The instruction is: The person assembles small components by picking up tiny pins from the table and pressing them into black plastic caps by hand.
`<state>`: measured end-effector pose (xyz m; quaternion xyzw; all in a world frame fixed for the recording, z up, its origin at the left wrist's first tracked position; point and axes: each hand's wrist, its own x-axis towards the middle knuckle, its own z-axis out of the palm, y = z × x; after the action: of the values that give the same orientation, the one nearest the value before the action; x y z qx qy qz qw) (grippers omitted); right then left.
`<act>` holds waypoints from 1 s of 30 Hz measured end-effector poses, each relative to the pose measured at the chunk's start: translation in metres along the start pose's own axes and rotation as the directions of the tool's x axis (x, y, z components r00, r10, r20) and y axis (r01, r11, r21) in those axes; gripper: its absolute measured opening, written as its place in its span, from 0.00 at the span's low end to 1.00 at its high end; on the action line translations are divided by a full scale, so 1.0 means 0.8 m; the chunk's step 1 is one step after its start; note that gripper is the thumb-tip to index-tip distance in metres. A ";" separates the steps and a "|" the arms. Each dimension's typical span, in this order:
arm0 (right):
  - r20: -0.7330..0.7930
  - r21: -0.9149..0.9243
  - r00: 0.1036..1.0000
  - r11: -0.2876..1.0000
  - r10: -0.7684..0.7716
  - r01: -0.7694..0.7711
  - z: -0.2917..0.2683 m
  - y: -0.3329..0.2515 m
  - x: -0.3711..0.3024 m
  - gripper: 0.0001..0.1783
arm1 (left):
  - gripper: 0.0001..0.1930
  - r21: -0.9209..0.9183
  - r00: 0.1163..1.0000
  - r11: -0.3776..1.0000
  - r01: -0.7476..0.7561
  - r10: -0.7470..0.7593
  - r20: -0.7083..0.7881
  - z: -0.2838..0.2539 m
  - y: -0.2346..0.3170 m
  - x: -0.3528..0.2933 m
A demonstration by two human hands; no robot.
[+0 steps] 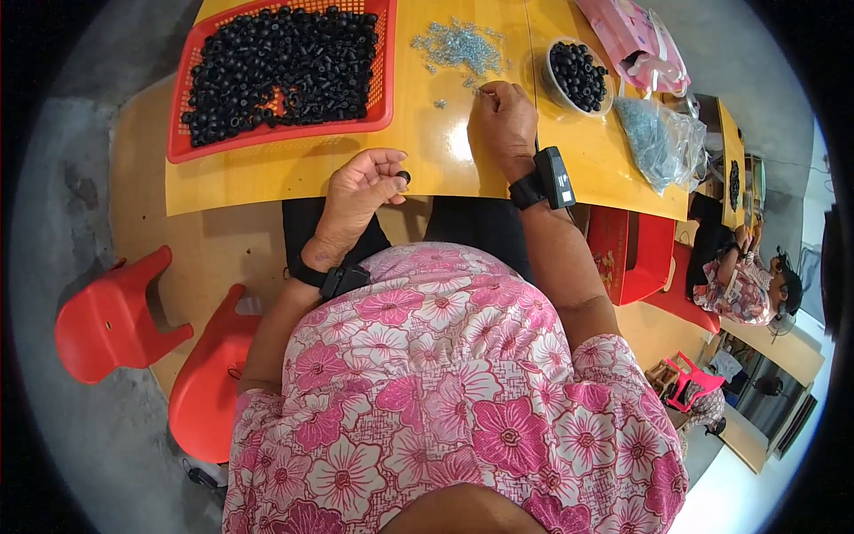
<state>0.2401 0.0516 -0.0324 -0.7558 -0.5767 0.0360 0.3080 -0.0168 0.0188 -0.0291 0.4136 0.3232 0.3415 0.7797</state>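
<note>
Yellow tabletop (436,165), small black part (405,176) pinched close to the near edge.
Could fall past that edge on any slackening of the thumb-and-finger pinch of the left hand (365,182); could also scatter loose clear pieces (467,49), so small and unconfined, with one careless sweep of the right hand (507,125). Held at the left hand's fingertips, left of the right hand and slightly nearer. Right fingers curled downward at the near side of the clear pieces; cannot tell whether pinching one. Far left, red basket (389,53) of similar black parts (285,71).
</note>
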 end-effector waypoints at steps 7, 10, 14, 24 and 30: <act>0.033 -0.069 0.991 0.988 -0.133 0.135 0.000 0.001 -0.006 0.07 | 0.15 -0.011 1.000 1.000 0.002 -0.002 -0.011 0.002 0.002 -0.001; 0.036 -0.081 0.987 0.984 -0.155 0.157 0.000 0.003 -0.006 0.07 | 0.14 -0.034 1.000 0.999 -0.003 0.003 -0.019 0.003 0.003 0.000; -0.067 0.109 0.976 0.971 -0.208 0.215 0.002 0.012 -0.004 0.06 | 0.14 -0.046 1.000 0.999 -0.012 0.011 -0.020 0.001 0.002 0.000; 0.055 -0.005 0.959 0.960 -0.279 0.279 -0.012 0.000 0.003 0.05 | 0.15 -0.014 1.000 1.000 -0.022 0.022 0.003 0.000 0.000 0.000; 0.058 -0.105 0.964 0.959 -0.259 0.264 -0.009 0.008 0.014 0.05 | 0.15 -0.010 1.000 1.000 -0.024 0.024 0.009 0.001 -0.001 0.001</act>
<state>0.2519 0.0581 -0.0265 -0.6881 -0.6792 -0.0210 0.2545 -0.0155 0.0190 -0.0298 0.4151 0.3130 0.3505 0.7790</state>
